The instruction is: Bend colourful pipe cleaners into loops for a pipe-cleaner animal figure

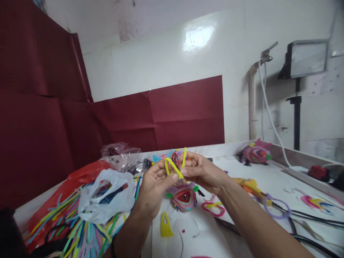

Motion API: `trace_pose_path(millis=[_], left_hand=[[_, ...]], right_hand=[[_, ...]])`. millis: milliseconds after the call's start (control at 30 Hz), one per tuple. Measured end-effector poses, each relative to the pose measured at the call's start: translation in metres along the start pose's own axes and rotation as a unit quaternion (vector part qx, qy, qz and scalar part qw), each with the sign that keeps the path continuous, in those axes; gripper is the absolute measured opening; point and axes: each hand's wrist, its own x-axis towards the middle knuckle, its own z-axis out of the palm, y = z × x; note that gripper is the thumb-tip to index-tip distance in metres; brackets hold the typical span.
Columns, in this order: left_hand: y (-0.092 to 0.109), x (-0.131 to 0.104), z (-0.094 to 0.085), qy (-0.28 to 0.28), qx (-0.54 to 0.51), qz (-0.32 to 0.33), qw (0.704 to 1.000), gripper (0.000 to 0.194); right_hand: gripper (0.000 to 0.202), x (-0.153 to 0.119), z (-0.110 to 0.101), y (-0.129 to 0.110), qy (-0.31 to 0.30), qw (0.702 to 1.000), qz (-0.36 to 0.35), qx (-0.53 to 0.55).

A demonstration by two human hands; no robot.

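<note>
My left hand [154, 182] and my right hand [202, 172] meet above the table, both closed on one yellow pipe cleaner [174, 167]. It is bent into a zigzag, with one end sticking up past my right fingers. Under my hands lies a round, colourful pipe-cleaner piece [185, 197] with green tips and a red centre. Nearer to me, a flat yellow pipe-cleaner shape [166, 225] with a slot rests on a white drawn sheet [199, 233]. A pink loop with yellow inside [213, 208] is beside my right wrist.
Loose pipe cleaners [86, 233] spread at the left beside a white plastic bag [107, 193] and a red bag [80, 179]. A yellow glue gun [249, 187], a purple ring [276, 206] and black cables [309, 218] lie right. A pink fish-like piece [256, 152] sits at the back.
</note>
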Motion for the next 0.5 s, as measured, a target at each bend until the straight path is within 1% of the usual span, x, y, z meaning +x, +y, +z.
trace_pose_path(millis=[233,433,500], left_hand=[[0.0001,0.0,0.0001,-0.023,-0.006,-0.011,1.0,0.022],[0.0001,-0.0007,-0.0008,-0.041,0.009,-0.006,0.999,0.024],[0.0006,-0.0006,-0.0013,-0.045,0.017,-0.009,0.999,0.025]], right_hand=[[0.039,-0.0009,-0.0033,0.0006,-0.02,1.0,0.002,-0.009],[0.049,-0.0014,-0.0028,0.0001,-0.035,0.999,0.008,-0.015],[0.047,-0.0011,-0.0032,0.0002,-0.039,0.999,0.009,-0.016]])
